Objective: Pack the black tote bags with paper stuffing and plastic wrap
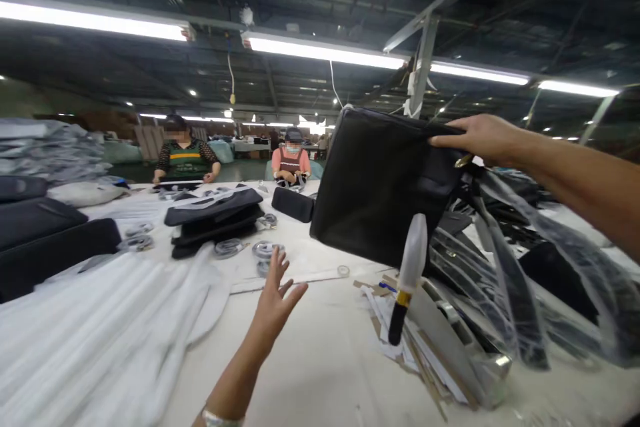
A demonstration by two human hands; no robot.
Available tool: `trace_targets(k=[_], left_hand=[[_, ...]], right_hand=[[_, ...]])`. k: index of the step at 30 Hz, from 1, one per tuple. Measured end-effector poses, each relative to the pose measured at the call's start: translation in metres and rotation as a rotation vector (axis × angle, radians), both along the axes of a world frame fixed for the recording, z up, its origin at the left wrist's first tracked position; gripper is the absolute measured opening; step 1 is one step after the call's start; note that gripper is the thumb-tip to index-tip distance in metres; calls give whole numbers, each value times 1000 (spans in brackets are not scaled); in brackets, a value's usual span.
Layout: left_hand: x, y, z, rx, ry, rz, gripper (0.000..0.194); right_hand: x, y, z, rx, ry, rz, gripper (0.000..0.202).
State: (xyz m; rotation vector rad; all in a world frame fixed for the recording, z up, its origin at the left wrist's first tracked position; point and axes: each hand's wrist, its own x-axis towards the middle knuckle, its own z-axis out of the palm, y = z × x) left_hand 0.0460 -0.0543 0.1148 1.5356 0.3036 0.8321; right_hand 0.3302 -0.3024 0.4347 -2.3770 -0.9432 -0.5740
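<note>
My right hand (480, 137) grips the top corner of a large black bag (385, 180) and holds it up over the right side of the table. Straps wrapped in clear plastic (505, 267) hang from the bag's right side. My left hand (277, 300) is above the white table (320, 360), its fingers spread and nothing in them. Just beyond that hand lie coiled grey straps (267, 250) and a thin strip ending in a small white ring (343, 271). In front of the bag is a black-handled tool with a whitish blade-like part (407, 280).
White foam sheets (110, 333) cover the table's left front. Black bags (215, 217) are stacked behind them, with more black pieces (50, 240) at far left. Cardboard and paper scraps (415, 347) lie at right. Two people (187, 157) work across the table.
</note>
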Motion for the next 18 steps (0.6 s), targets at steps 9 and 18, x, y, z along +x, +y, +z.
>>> trace_targets(k=[9,18], left_hand=[[-70,-7,-27,-428,-190,-215,89],[-116,-105,-56,-677,-66,-242,85]], right_hand=[[-78,50,-86,65,450,629,39],[-95,115,-90,-113,-204,633,36]])
